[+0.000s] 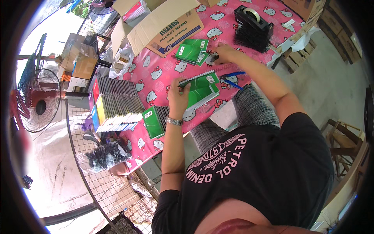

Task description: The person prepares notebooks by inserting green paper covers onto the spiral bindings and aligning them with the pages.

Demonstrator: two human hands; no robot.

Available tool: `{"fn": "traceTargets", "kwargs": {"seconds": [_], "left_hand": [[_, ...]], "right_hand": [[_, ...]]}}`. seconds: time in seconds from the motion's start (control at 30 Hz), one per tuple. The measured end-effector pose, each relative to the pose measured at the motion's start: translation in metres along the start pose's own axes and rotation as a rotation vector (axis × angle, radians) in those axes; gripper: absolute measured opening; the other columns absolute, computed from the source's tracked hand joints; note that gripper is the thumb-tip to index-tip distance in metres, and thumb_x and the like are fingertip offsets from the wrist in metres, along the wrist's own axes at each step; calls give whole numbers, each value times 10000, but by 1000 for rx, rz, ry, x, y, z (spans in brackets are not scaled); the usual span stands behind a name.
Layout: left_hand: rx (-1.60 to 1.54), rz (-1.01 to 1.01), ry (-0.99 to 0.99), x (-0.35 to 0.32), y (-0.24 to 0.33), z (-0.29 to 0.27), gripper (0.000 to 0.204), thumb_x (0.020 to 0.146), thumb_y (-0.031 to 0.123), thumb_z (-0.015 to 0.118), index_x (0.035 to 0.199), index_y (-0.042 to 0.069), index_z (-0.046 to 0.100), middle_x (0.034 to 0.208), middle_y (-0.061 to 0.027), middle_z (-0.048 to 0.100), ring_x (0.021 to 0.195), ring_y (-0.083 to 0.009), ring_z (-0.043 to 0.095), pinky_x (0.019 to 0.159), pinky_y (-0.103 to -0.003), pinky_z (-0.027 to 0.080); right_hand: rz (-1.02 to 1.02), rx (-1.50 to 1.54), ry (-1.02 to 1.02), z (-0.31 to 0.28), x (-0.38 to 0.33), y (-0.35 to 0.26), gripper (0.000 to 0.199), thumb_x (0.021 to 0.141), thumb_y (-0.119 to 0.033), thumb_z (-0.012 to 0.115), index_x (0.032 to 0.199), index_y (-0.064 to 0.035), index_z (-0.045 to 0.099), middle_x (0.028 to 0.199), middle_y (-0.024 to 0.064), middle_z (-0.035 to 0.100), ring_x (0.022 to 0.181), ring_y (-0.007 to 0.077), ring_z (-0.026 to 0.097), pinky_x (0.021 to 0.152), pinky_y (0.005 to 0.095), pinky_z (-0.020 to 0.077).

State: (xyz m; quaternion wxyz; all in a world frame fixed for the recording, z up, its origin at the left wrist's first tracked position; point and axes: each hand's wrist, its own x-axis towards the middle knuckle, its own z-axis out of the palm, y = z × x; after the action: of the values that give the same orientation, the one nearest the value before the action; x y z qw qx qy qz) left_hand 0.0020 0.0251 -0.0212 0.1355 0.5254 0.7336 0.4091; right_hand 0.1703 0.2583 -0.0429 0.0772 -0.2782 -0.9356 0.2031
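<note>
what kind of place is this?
Probably a small notebook assembly or packing spot, half outdoors. A table in a pink cartoon cloth carries stacked notebooks, an open carton and a tape dispenser. The left hand holds a green notebook.

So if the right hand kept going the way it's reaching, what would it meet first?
The right hand reaches across the table toward the green notebooks by the cardboard box. It would probably meet those notebooks first, though depth is unclear.
</note>
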Motion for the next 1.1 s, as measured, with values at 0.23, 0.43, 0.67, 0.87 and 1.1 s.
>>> {"fn": "traceTargets", "kwargs": {"seconds": [0.23, 0.43, 0.67, 0.87, 1.1], "left_hand": [[3, 30, 147, -8, 11, 12, 355, 823, 67, 714, 1149, 39, 576, 944, -128, 671, 688, -187, 636, 611, -296, 493], [75, -37, 183, -13, 23, 10, 379, 802, 43, 714, 1152, 38, 567, 965, -151, 671, 704, -224, 652, 612, -320, 507], [44, -48, 229, -19, 22, 11, 356, 826, 63, 710, 1149, 36, 564, 921, -129, 664, 725, -181, 649, 627, -296, 506], [4, -43, 335, -27, 23, 17, 367, 826, 71, 724, 1150, 34, 557, 899, -105, 657, 748, -148, 634, 645, -279, 503], [-18, -67, 349, -29, 30, 18, 375, 816, 51, 727, 1131, 28, 526, 907, -114, 662, 761, -141, 631, 644, -283, 506]], "right_hand": [[-415, -98, -466, -53, -3, -97, 475, 808, -449, 682, 1103, -78, 647, 1065, 127, 651, 1024, 291, 616, 908, 484, 436], [-506, -87, -15, -31, -13, -101, 328, 799, -362, 690, 984, -98, 633, 954, 73, 631, 921, 264, 626, 850, 441, 439], [-607, -112, 116, -14, -17, -106, 259, 853, -308, 614, 986, -87, 637, 918, 84, 651, 886, 295, 643, 765, 456, 487], [-495, -59, -270, -75, -25, -135, 254, 732, -293, 663, 783, -46, 694, 737, 176, 666, 685, 347, 658, 619, 471, 504], [-463, -78, -397, -57, 3, -139, 335, 655, -347, 677, 794, -45, 720, 800, 175, 693, 740, 334, 672, 652, 439, 535]]}}
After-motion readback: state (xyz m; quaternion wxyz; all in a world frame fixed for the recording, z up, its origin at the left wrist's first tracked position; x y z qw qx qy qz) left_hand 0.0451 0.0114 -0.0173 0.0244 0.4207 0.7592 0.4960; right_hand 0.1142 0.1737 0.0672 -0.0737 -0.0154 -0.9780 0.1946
